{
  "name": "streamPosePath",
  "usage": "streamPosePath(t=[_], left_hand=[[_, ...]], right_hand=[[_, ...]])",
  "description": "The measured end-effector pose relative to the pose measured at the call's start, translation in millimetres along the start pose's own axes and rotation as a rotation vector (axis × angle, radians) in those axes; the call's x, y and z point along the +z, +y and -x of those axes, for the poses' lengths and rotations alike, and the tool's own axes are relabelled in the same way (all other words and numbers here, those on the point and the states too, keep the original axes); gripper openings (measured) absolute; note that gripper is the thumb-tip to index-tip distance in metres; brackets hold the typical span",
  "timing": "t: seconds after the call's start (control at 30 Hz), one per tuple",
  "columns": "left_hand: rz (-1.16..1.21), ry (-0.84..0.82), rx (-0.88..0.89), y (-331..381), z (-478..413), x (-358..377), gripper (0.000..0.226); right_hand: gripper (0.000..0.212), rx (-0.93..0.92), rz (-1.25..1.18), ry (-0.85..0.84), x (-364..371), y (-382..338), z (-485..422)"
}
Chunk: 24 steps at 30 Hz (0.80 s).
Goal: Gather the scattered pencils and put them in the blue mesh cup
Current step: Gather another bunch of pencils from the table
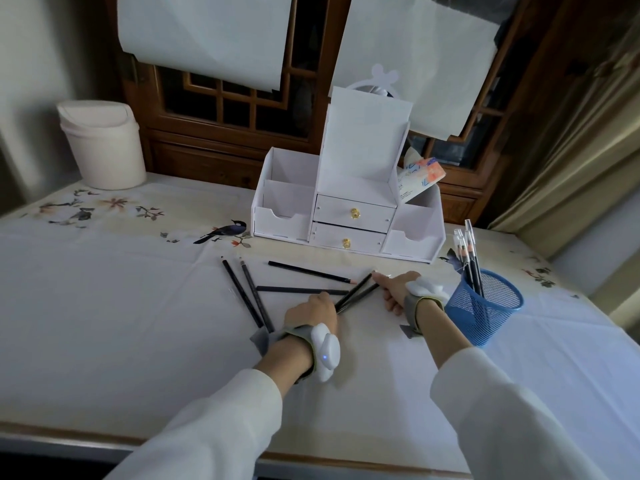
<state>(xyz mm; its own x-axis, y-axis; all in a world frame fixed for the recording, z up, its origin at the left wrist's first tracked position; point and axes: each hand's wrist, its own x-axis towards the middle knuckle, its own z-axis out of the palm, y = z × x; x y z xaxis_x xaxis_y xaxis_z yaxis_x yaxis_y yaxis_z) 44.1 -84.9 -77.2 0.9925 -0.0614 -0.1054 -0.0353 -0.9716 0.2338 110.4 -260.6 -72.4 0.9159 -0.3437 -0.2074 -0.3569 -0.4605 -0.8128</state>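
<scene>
White cloth [104, 289] printed with birds and blossoms covers the table on my feed, and everything else sits on it. At the back centre stands the white organiser [349, 209], with two gold-knobbed drawers in its middle and open compartments on both sides. Far back on the left I see a pale bin [104, 147] with a swing lid. The blue mesh cup [485, 306] stands on the right, in front of the organiser's right end and just beside the right wrist, and several dark capped pencils [469, 251] stand in it already. A tissue pack [420, 176] leans out of the organiser's right rear compartment. Both sleeved arms reach in from the bottom edge. The left hand [311, 311] is curled round the near ends of a pair [356, 294] of dark pencils that slant up to the right. The right hand [394, 289] has its fingertips at the far ends of that pair, though I cannot tell whether it pinches them or only touches. Each wrist carries a white tracker [323, 351] on a grey strap. Four loose pencils lie flat: two [242, 292] side by side to the left with their near ends hidden behind the left wrist strap, one [301, 290] crosswise just beyond the left hand, and one [311, 271] farther back, its tip near the right fingertips
</scene>
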Motion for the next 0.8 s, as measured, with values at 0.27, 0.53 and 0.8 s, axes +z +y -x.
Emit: streamPosePath(t=[0.27, 0.53, 0.8], left_hand=[[-0.077, 0.027, 0.114, 2.9, 13.6, 1.1, 0.035], [0.101, -0.031, 0.024, -3.7, 25.8, -6.2, 0.030], [0.338, -0.105, 0.090, -14.3, 34.2, -9.4, 0.020]], right_hand=[[0.051, 0.013, 0.058, -0.048, 3.3, -7.2, 18.5], [0.041, 0.072, 0.114, -0.016, 10.8, -8.6, 45.8], [0.030, 0.139, -0.287, -0.121, 30.3, -6.5, 47.5]])
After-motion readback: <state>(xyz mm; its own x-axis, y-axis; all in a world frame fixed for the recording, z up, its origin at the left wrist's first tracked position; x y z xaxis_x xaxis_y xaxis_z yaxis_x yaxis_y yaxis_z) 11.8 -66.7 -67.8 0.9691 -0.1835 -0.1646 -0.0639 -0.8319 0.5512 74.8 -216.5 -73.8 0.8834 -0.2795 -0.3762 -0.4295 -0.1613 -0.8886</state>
